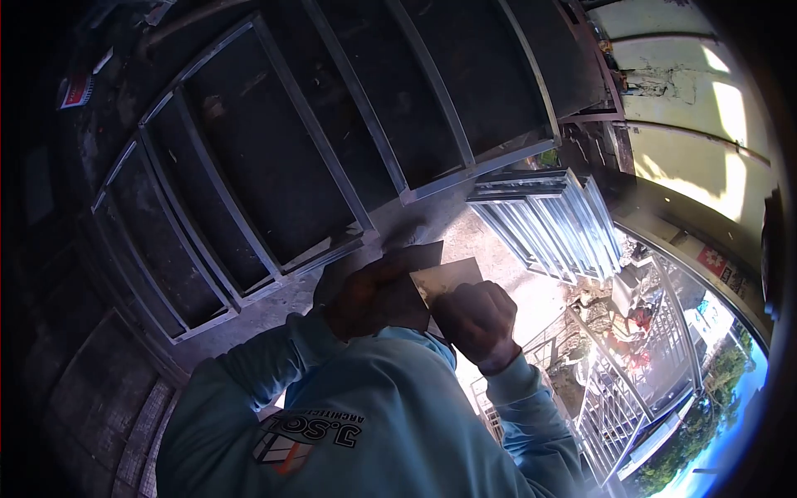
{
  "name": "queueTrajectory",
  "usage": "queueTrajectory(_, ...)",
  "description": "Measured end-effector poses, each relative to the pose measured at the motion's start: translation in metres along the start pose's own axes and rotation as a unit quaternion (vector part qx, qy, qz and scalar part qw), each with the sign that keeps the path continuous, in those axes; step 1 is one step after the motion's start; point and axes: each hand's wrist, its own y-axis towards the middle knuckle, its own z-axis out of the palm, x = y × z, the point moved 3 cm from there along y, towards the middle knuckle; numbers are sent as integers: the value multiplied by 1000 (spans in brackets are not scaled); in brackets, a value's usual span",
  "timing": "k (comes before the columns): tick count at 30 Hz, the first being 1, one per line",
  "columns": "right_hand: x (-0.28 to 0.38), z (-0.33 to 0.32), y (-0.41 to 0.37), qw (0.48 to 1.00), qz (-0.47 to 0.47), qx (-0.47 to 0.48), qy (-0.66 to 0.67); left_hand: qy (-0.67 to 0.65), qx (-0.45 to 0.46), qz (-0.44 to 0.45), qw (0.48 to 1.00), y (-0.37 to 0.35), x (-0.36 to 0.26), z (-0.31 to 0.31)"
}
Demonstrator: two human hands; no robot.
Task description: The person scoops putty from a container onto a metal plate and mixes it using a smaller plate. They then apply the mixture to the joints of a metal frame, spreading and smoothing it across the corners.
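Teal long-sleeved printed shirt [382,407], shadowed left hand [359,299] at dark flat plate [427,256], finger state unclear, right hand [479,322], fingers curled together gripping pale flat piece [438,277], both pieces before chest, beyond, grey barred metal frame [297,93], stacked shiny silver metal lengths [548,224], sunlit yellowish wall [689,166].

I count two hands of mine, left hand [365,296] and right hand [479,319], and two flat pieces [439,279] between them, joined or separate I can't tell. Beyond my left hand: about seven metal crossbars [312,124]. Beyond my right: one metal stack [544,217].
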Motion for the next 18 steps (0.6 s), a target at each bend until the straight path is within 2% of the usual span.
queueTrajectory(1, -4, 2, -16, 999, 10, -52, 14, -395, 69, -166, 901, 10, 31, -7)
queueTrajectory(2, -8, -5, -32, 998, 8, -61, 20, -387, 64, -164, 905, 9, 55, -17)
queueTrajectory(4, -26, -21, -57, 995, 101, -22, 0, -443, -35, -173, 879, 9, 73, -14)
queueTrajectory(5, -36, -25, -71, 989, 135, -57, 35, -434, -37, -170, 884, 6, 78, -16)
queueTrajectory(6, -41, -29, -79, 972, 207, -85, 75, -381, -50, -154, 910, 2, 79, -20)
queueTrajectory(8, -52, -20, -90, 968, 222, -82, 82, -319, -64, -126, 937, -8, 77, -23)
queueTrajectory(10, -64, 13, -85, 978, 182, -44, 93, -341, 118, -89, 929, -19, 63, -10)
queueTrajectory(11, -64, 34, -74, 968, 193, -87, 138, -334, 114, -83, 932, -28, 62, -9)
queueTrajectory(12, -70, 66, -70, 964, 202, -85, 153, -256, -11, -34, 966, -38, 62, -15)
queueTrajectory(13, -70, 88, -58, 954, 226, -116, 156, -173, -136, 16, 975, -49, 62, -20)
queueTrajectory(16, -66, 133, -22, 962, 213, -98, 139, -189, -165, 82, 965, -67, 56, -13)
queueTrajectory(18, -59, 136, -3, 932, 289, -136, 170, -207, -161, 96, 960, -72, 55, -11)
